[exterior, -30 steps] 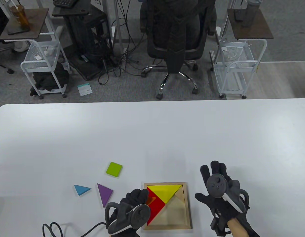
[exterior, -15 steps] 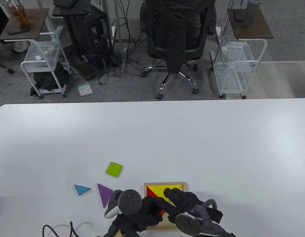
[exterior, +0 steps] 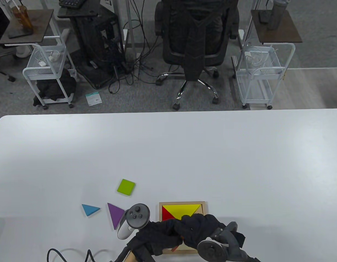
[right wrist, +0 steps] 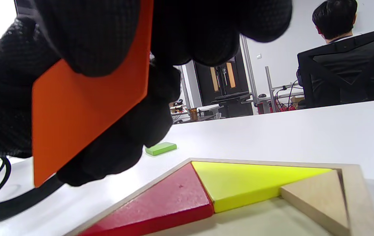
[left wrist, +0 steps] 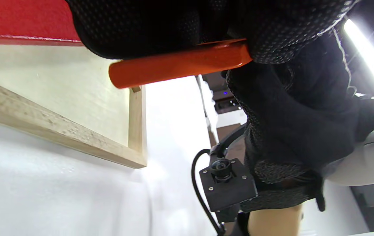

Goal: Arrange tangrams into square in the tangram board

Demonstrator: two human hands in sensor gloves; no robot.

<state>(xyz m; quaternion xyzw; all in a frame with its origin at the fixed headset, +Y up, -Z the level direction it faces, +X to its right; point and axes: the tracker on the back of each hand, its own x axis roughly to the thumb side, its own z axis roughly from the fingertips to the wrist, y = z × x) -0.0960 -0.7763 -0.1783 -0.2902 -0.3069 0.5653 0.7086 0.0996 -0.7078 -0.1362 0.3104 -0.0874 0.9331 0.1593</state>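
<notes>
Both hands, left hand (exterior: 157,237) and right hand (exterior: 201,226), pinch one orange piece (right wrist: 88,101); three pieces loose

Premises: an office or lab workroom. Beyond the white table (exterior: 168,147) stands a black swivel office chair (exterior: 194,41) on grey carpet. Left of the chair, a computer tower (exterior: 96,41) with tangled cables (exterior: 130,68); white wire trolleys (exterior: 262,73) flank the chair on both sides.

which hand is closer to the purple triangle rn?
Left. The left hand is at the board's left edge, just right of the purple triangle. The right hand is farther right, over the board.
</notes>
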